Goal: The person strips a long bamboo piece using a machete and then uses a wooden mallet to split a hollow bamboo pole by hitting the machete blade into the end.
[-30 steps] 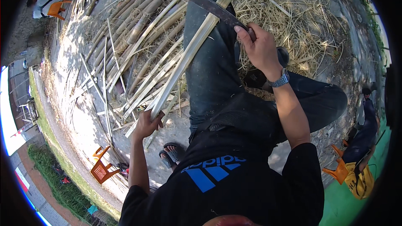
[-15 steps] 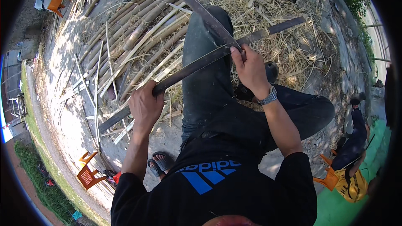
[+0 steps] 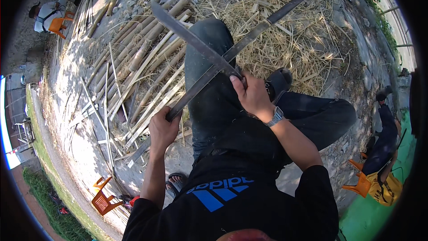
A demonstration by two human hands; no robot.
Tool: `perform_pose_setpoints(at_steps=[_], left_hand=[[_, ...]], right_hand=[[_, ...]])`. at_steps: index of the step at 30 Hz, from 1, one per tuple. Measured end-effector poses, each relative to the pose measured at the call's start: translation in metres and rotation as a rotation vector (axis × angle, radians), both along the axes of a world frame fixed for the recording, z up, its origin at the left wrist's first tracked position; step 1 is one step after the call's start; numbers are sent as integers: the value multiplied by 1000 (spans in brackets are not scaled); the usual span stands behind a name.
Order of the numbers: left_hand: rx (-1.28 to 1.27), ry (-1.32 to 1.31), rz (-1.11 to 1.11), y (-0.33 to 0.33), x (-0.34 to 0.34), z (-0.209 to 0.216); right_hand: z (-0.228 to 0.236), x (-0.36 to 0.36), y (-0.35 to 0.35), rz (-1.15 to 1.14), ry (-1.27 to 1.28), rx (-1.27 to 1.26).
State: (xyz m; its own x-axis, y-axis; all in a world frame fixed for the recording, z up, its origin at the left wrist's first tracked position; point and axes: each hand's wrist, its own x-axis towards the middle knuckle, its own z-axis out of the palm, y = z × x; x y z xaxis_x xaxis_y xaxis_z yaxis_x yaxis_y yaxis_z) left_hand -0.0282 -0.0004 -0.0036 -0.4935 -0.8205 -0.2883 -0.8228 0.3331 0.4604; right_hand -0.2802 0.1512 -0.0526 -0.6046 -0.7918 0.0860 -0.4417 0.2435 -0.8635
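My left hand [image 3: 163, 130] is closed around a long dark bamboo strip [image 3: 198, 85], which runs slantwise from lower left to upper right over my left leg. A pale joint line marks its upper part. In my right hand [image 3: 254, 94] is the handle of a machete [image 3: 189, 36], its long dark blade pointing up and left. The blade crosses the strip just beyond my right fingers and seems to lie against it. Most of the handle is hidden in my grip.
Bamboo poles [image 3: 142, 58] and split strips lie on the ground at the left. Pale shavings [image 3: 307, 53] cover the ground ahead. A seated person [image 3: 49, 15] is far left, another [image 3: 383, 151] at right. An orange chair [image 3: 102, 198] stands lower left.
Both hands have come nearer my body, and the strip now slants more steeply. My right hand has drawn back, so the blade crosses the strip slightly farther from the handle.
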Motion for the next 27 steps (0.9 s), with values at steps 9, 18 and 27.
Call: perform_pose_setpoints(at_steps=[9, 18, 27], left_hand=[[96, 159, -137, -2, 22, -10], [-79, 245, -94, 10, 9, 2], [175, 627, -9, 42, -13, 24]], right_hand=[[-9, -90, 13, -341, 156, 74], [30, -70, 75, -445, -173, -88], [70, 8, 95, -186, -47, -228]])
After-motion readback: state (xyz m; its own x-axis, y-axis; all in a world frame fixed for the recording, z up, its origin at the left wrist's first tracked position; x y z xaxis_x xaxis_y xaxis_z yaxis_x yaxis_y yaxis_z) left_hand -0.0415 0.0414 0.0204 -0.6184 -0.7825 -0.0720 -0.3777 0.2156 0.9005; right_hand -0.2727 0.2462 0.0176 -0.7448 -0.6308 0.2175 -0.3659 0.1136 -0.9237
